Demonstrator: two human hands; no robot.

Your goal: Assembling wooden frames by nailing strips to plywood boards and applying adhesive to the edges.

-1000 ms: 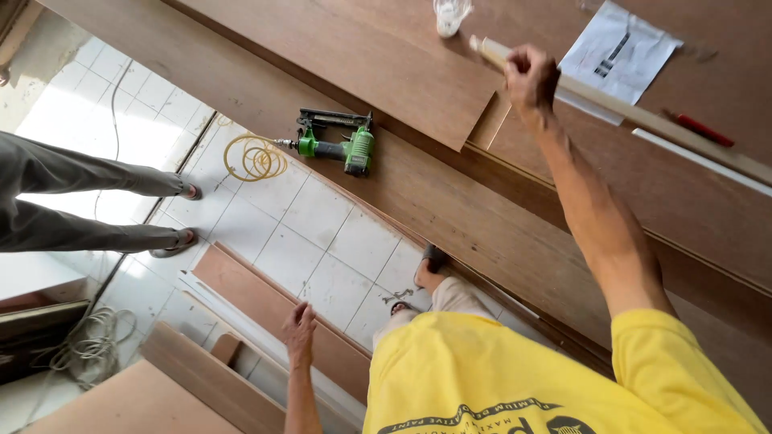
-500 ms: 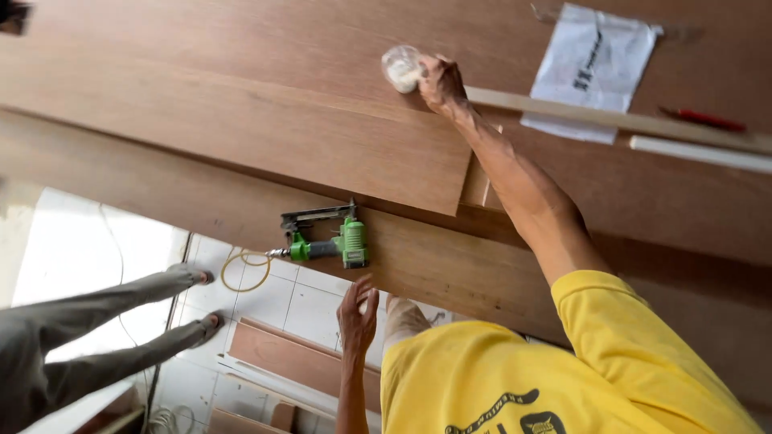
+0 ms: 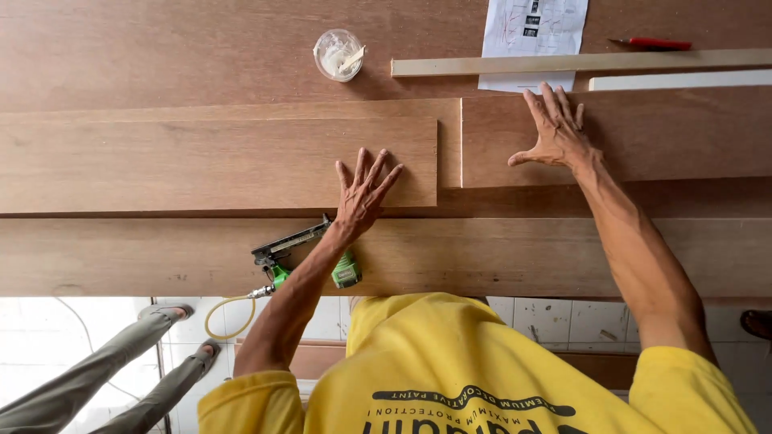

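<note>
Both hands are empty now, fingers spread flat: my left hand (image 3: 363, 186) presses the left board (image 3: 217, 165), right hand (image 3: 556, 128) the right board (image 3: 619, 133). The glue cup (image 3: 338, 54) it carried a moment ago now sits near the bench's far edge, nail gun (image 3: 310, 253) at the near edge

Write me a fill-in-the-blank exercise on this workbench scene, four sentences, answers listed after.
1. The left hand lies flat on the ____ end of the upper board.
2. The right hand presses on the board just below the sheet of ____.
3. The green nail gun is partly hidden behind the ____ forearm.
4. The clear cup holds a ____ paste and a small stick.

Missing words: right; paper; left; white
</note>
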